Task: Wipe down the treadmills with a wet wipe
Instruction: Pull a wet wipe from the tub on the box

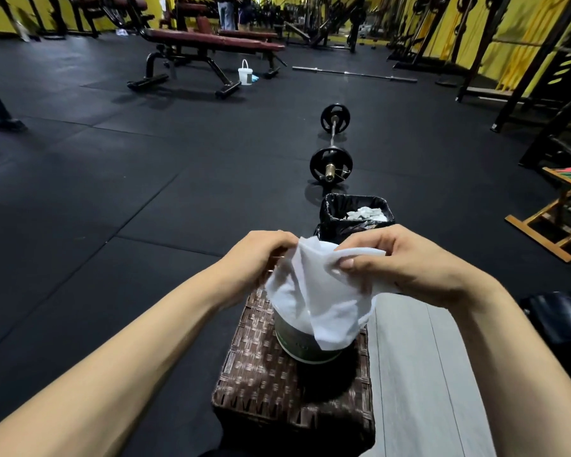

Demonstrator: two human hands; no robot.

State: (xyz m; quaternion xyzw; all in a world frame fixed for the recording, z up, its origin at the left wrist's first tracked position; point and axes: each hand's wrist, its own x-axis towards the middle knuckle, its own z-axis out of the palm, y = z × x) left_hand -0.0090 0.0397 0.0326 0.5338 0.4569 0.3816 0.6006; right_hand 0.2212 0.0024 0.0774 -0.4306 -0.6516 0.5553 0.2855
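- Holding a white wet wipe (pixel 323 291) up between my two hands, I have it spread loosely in front of me, above a round tub (pixel 305 344).
- My left hand (pixel 261 258) has its fingers curled over the wipe's upper left edge and grips it there.
- My right hand (pixel 406 265) pinches the upper right edge, thumb on the near side with its nail showing, fingers folded behind the cloth.
- The wipe hangs down from both grips in soft folds; its lower corner drapes over the tub's top and hides the lid, so I cannot tell whether it is still joined to anything inside.
- The tub stands upright on a brown woven box (pixel 277 384), toward the box's far right part.
- Just beyond my hands sits a small black-lined bin (pixel 356 212) with crumpled white wipes inside.
- Farther off on the black rubber floor (pixel 112 192) lies a barbell (pixel 332 143) with black plates, pointing away from me.
- A red padded bench (pixel 208 44) stands well beyond, with a white bucket (pixel 245 74) on the floor beside it.
- A pale grey strip of flooring (pixel 416 374) runs to the right of the box.
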